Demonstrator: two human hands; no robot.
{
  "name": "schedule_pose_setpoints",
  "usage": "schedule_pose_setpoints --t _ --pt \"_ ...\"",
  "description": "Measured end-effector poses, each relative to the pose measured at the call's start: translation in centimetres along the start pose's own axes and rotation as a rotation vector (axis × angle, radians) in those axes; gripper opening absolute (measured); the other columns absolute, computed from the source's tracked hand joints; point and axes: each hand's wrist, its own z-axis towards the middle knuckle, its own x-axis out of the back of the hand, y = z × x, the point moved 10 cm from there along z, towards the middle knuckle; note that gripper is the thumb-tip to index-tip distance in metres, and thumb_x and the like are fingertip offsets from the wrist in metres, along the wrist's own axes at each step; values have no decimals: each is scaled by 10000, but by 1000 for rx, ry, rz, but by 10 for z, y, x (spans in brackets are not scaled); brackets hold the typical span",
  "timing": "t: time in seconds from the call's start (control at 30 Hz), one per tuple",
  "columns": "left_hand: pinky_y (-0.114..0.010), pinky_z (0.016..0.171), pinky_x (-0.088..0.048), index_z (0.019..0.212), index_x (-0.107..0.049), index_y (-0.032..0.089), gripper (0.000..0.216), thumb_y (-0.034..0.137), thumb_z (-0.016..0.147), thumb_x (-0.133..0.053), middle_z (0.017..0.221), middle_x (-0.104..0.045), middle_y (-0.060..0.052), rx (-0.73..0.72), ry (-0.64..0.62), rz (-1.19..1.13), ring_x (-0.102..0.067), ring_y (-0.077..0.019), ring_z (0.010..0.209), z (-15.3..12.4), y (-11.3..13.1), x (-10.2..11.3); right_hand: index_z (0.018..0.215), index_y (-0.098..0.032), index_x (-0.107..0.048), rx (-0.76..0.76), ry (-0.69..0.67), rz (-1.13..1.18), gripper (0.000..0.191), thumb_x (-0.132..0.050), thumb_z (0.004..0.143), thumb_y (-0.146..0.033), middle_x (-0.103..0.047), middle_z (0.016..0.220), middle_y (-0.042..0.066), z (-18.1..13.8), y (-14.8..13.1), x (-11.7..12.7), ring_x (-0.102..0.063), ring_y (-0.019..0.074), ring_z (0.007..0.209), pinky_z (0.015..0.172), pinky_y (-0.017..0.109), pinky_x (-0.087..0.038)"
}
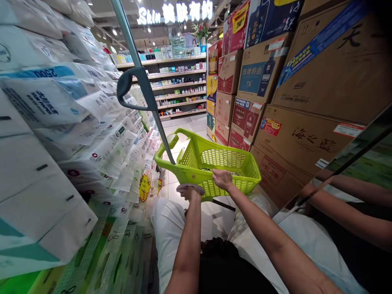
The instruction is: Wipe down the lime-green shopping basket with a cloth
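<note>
A lime-green shopping basket (214, 155) with a perforated wall stands in the aisle in front of my knees. From its left end rises a grey pull handle (136, 87). My right hand (222, 179) is closed over the near rim of the basket. Lower and to the left, my left hand (191, 192) is closed on a pale folded cloth (196, 188) near the basket's outer side. Whether the cloth touches the basket there, I cannot tell. Most of the basket's floor is hidden by its near wall.
Stacked packs of tissue paper (92, 139) line the left side closely. Tall stacks of cardboard boxes (306, 134) rise on the right, with a reflective panel (346, 175) near me. Shelves of small goods (180, 85) stand at the aisle's far end.
</note>
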Motion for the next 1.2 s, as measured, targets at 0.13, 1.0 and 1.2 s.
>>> schedule_pose_setpoints --t 0.13,1.0,1.2 --pt "-468 1013 -524 1467 -352 92 535 267 974 -464 1366 -520 -252 235 290 -368 -572 -324 1294 -7 -11 9 958 -211 -681 0 14 4 303 -398 947 -318 -756 925 60 -2 0 1 -592 183 736 612 327 -159" --pt "-477 1145 -412 1285 -526 143 405 330 928 -562 1300 -471 -194 -103 522 -571 -482 -319 1332 -50 -42 15 967 -211 -687 51 58 12 259 -445 892 -266 -750 916 58 -8 -3 -1 -577 188 734 616 330 -162" --pt "-492 1154 -393 1112 -558 156 283 180 835 -612 1278 -418 -165 -77 492 -497 -449 -327 1329 -53 -41 12 962 -214 -688 47 71 10 254 -456 884 -284 -747 905 62 -11 -2 0 -565 195 724 615 331 -156"
